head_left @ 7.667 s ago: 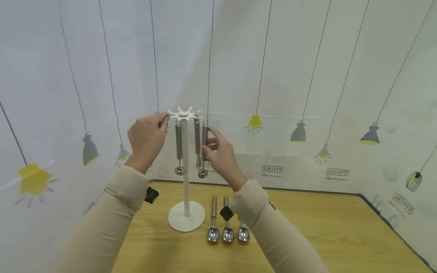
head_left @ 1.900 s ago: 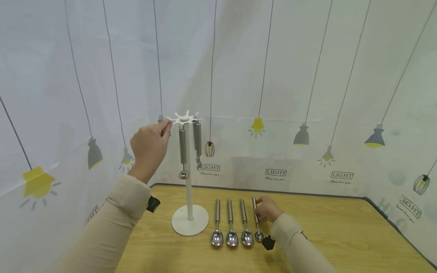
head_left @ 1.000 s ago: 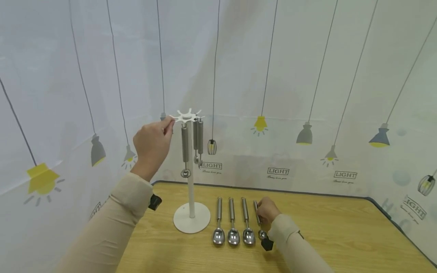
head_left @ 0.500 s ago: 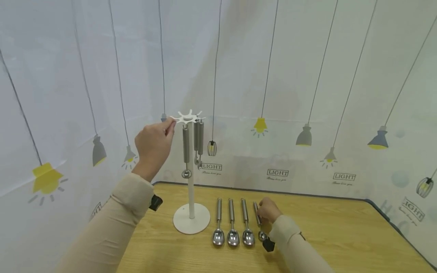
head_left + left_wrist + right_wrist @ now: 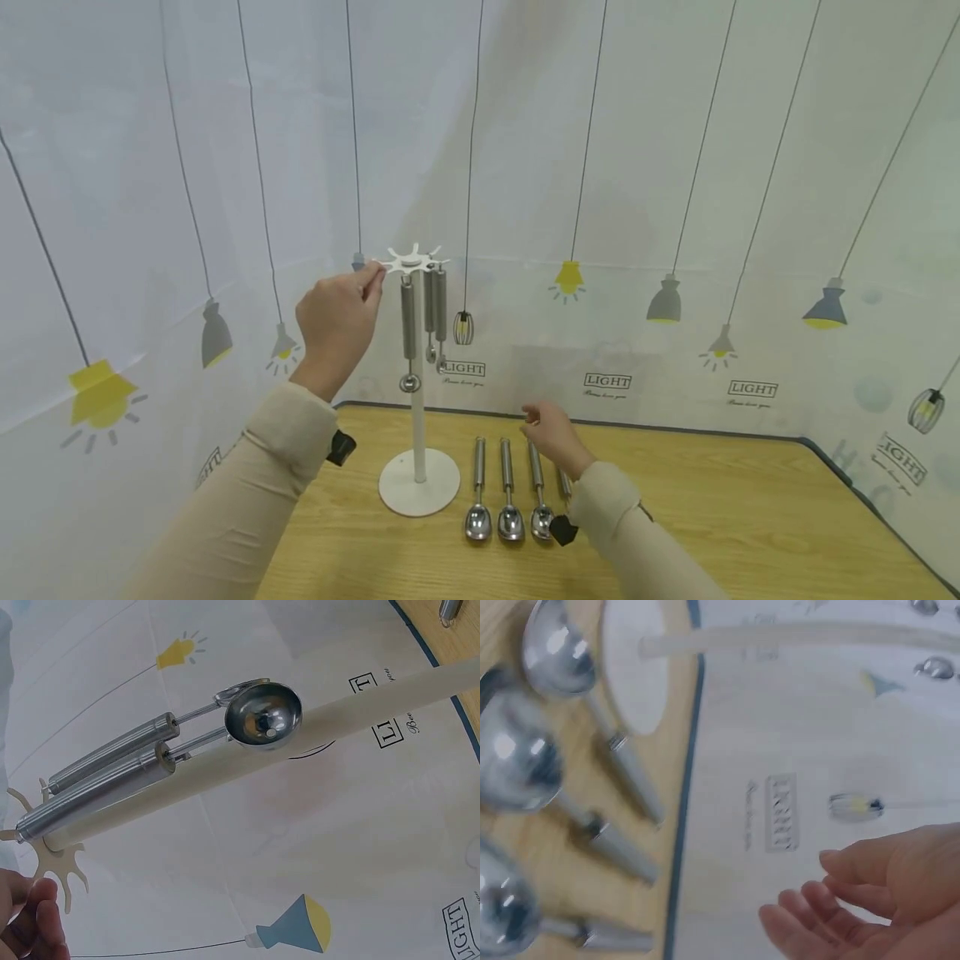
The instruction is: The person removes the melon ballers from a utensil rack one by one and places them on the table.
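My left hand (image 5: 337,321) pinches one arm of the white star-shaped top (image 5: 411,262) of a utensil stand. From that top hang three steel melon ballers, the front one (image 5: 408,317) nearest my hand; in the left wrist view a baller's cup (image 5: 264,716) faces the camera. My right hand (image 5: 555,433) is in the air above the table, fingers loosely bent and holding nothing, as the right wrist view shows. Beneath it lie three ice cream scoops (image 5: 511,523) side by side. A melon baller (image 5: 565,485) lies at their right, its cup hidden by the wrist camera.
The stand's round white base (image 5: 401,496) rests on the wooden table (image 5: 720,517), left of the scoops. Behind the table's dark back edge rises a white backdrop (image 5: 637,208) printed with lamps.
Since the oldest frame a melon baller has come off the stand and onto the table. My right hand has just let it go and moved up and left. The left hand stays put.
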`<action>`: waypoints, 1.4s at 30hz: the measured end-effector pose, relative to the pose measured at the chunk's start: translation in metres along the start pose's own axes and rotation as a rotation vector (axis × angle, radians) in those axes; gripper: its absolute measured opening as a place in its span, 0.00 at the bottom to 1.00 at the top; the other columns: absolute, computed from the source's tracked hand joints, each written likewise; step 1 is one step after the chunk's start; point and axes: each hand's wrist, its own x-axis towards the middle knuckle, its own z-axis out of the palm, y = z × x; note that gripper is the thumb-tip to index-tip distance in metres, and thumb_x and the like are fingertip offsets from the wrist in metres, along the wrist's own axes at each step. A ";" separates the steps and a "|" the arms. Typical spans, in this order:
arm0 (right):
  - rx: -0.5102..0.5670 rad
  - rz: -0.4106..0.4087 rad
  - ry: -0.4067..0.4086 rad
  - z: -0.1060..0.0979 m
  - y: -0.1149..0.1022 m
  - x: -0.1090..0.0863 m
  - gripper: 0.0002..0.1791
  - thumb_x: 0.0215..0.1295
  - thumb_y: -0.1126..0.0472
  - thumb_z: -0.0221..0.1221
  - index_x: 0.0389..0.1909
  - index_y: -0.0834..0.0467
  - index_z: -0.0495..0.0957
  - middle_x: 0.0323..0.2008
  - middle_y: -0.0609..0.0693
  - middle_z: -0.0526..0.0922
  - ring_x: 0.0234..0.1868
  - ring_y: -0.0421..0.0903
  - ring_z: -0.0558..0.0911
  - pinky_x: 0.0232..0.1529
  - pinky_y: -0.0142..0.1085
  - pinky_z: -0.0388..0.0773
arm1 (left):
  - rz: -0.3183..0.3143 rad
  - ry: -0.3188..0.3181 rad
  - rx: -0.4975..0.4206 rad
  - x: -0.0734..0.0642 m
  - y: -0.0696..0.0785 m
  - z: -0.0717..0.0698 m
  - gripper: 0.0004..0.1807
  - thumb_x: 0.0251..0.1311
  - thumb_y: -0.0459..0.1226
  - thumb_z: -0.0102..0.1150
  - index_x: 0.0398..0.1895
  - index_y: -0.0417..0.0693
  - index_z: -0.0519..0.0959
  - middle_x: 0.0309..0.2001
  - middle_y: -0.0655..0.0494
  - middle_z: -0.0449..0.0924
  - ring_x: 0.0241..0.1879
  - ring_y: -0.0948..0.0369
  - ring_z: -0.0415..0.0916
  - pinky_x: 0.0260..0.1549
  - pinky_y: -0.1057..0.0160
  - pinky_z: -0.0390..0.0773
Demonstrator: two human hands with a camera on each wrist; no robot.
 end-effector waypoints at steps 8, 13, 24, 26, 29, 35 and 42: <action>0.045 -0.217 0.135 0.003 -0.069 0.007 0.17 0.71 0.66 0.61 0.59 0.62 0.79 0.49 0.54 0.84 0.52 0.52 0.83 0.53 0.44 0.80 | 0.016 0.020 0.004 0.000 -0.004 -0.001 0.14 0.73 0.41 0.59 0.54 0.45 0.86 0.27 0.45 0.86 0.14 0.55 0.66 0.14 0.60 0.58; 0.065 -0.340 0.173 0.003 -0.110 0.009 0.15 0.72 0.63 0.61 0.57 0.61 0.80 0.49 0.53 0.86 0.53 0.50 0.83 0.57 0.46 0.78 | 0.017 0.020 -0.002 -0.001 -0.005 -0.001 0.14 0.73 0.41 0.59 0.54 0.45 0.86 0.25 0.46 0.85 0.14 0.56 0.66 0.14 0.60 0.57; 0.171 -0.501 0.135 0.009 -0.167 0.008 0.17 0.73 0.65 0.60 0.60 0.64 0.77 0.55 0.58 0.83 0.57 0.51 0.82 0.54 0.34 0.79 | 0.006 0.006 0.000 -0.001 -0.004 0.003 0.14 0.73 0.42 0.60 0.54 0.47 0.86 0.23 0.46 0.84 0.14 0.55 0.66 0.14 0.60 0.58; 0.188 -0.522 0.134 0.011 -0.173 0.009 0.18 0.73 0.66 0.60 0.60 0.65 0.77 0.55 0.58 0.83 0.56 0.51 0.82 0.54 0.34 0.79 | 0.007 0.004 0.007 -0.001 -0.005 0.004 0.15 0.73 0.43 0.59 0.54 0.47 0.86 0.22 0.46 0.83 0.14 0.55 0.67 0.14 0.59 0.59; 0.207 -0.535 0.131 0.014 -0.181 0.010 0.19 0.72 0.66 0.60 0.62 0.65 0.76 0.56 0.58 0.82 0.56 0.51 0.82 0.54 0.35 0.80 | 0.004 0.000 0.018 -0.001 -0.005 0.005 0.15 0.73 0.44 0.59 0.54 0.48 0.86 0.21 0.47 0.82 0.14 0.55 0.66 0.14 0.59 0.58; 0.259 -0.522 0.111 0.016 -0.195 0.015 0.23 0.71 0.67 0.61 0.65 0.66 0.72 0.55 0.59 0.83 0.57 0.52 0.82 0.55 0.36 0.79 | 0.008 -0.005 0.015 -0.001 -0.006 0.007 0.15 0.74 0.44 0.58 0.55 0.48 0.85 0.20 0.47 0.81 0.14 0.55 0.65 0.14 0.60 0.58; 0.286 -0.515 0.057 0.014 -0.207 0.019 0.30 0.72 0.67 0.60 0.72 0.64 0.64 0.57 0.59 0.81 0.57 0.52 0.82 0.54 0.34 0.79 | 0.026 0.009 0.010 0.002 -0.007 0.007 0.15 0.74 0.44 0.58 0.54 0.48 0.86 0.21 0.46 0.82 0.13 0.55 0.65 0.13 0.60 0.58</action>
